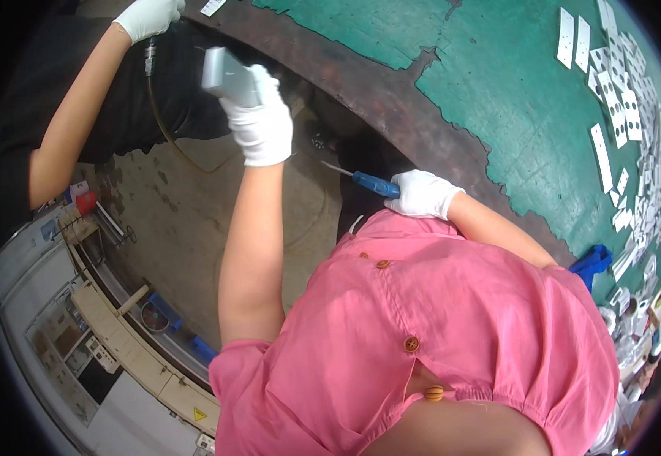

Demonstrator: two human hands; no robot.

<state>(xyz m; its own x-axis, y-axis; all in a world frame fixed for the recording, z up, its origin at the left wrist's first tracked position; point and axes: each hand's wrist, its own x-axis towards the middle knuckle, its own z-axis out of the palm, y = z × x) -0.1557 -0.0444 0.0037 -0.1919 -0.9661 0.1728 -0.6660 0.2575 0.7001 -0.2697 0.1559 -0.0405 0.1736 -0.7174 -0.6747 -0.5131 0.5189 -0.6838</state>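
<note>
The surface spreads across the upper right, with plates scattered on its right part and a cloth lower down at right. Left of its edge, the left grip holds a piece over the floor, while the right grip, lower and farther right, holds a screwdriver. A co-worker's hand is left of the piece.

Tool handle at centre is blue; metal piece, upper left, silver-grey; shirt, below, pink (buttons brown).
</note>
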